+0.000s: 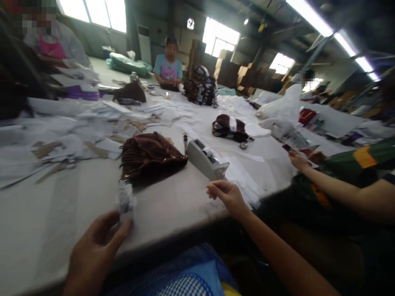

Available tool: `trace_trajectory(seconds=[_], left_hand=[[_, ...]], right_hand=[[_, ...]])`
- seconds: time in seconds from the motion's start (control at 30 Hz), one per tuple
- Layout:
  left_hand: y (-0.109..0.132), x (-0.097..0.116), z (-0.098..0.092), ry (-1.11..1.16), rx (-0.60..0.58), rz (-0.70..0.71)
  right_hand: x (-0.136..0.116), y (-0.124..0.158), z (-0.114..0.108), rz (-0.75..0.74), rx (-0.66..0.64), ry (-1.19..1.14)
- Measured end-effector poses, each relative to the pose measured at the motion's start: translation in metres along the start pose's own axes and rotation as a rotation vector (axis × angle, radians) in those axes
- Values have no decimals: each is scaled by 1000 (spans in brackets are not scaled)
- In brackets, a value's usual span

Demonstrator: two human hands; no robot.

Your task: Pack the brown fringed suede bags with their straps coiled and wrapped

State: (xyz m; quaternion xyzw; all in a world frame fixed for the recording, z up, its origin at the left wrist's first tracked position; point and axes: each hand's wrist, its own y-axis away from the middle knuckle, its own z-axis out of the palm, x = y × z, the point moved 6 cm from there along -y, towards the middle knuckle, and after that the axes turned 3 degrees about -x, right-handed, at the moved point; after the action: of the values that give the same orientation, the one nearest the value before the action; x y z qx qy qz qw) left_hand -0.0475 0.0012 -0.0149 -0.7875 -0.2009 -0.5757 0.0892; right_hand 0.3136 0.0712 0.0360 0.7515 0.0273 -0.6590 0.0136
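Note:
A dark brown fringed bag (151, 158) lies on the white table in front of me. From its near left corner hangs a piece bundled in whitish, see-through wrapping (126, 199). My left hand (100, 240) grips the lower end of that wrapped piece between thumb and fingers. Just right of the bag stands a grey tape dispenser (205, 158), its cutting end towards me. My right hand (226, 195) is beside that end, thumb and forefinger pinched together. Whatever may be between those fingertips is too small to make out.
White paper scraps (92, 119) cover the table's left side. Farther back are a folded brown bag (230, 126) with a white band and a tall brown pile (202, 88). A co-worker's hands (300, 158) are at the right; other people stand across the table.

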Motion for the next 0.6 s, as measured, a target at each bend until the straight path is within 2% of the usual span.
trace_trajectory(seconds=[0.03,0.1,0.17,0.3,0.43,0.6], left_hand=[[3,-4,1,12,8,-39],[5,-1,10,77,-46,-1],[6,6,14,102,-50,52],[11,18,13,106,-54,115],[18,23,6,51,-32,161],[19,23,-2,-62,-4,199]], right_hand=[[-6,3,21,-18,-91,0],[-16,8,63,-31,-254,-21],[-25,12,102,-64,-387,-24],[-39,14,162,-188,-550,41],[-40,7,191,-230,-573,93],[-32,-3,202,-214,-585,242]])
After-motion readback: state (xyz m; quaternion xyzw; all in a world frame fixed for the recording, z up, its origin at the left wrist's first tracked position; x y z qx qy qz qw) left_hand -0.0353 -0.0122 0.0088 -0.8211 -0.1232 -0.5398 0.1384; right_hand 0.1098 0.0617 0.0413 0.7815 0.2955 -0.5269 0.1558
